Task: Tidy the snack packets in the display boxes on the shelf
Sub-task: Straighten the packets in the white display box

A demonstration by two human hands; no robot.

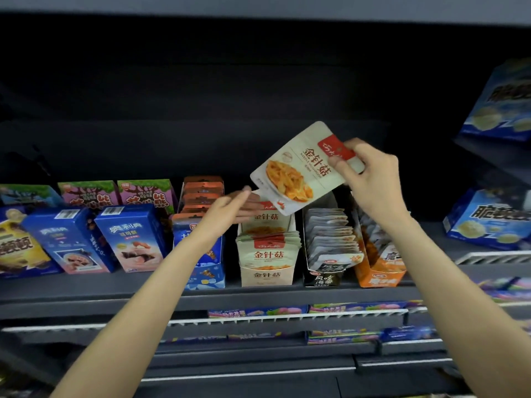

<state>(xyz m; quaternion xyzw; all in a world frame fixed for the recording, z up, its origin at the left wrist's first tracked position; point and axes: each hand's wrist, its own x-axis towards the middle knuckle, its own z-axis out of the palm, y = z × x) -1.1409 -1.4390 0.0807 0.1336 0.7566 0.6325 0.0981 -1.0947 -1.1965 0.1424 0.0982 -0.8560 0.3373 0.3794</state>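
Held packet: a cream needle-mushroom packet (301,168), tilted, is held above the cream display box (267,275), clear of it.
Handling (judged): thin, soft, light and glossy film; it is expected to bend and slip if gripped mid-face. The flat sealed top edge by the red label is judged the firmest place to be taken.
Right hand (370,173): closed in a pinch on the packet's top corner, thumb on the printed face.
Left hand (230,208): fingers are stretched out nearly straight toward the rear packets in the cream box; contact is likely but cannot be confirmed, and nothing is gripped.
Stock in box: matching cream packets (268,249) are stood in a row, front ones upright, rear ones looser.
Next slot (judged): a gap behind the row is probably being opened for the held packet.
Neighbouring boxes: grey seaweed packets (330,237) in a black box just to the right; an orange box (379,271) beyond it.
Shelf (143,285): dark, also loaded with blue biscuit cartons (129,239) to the left.
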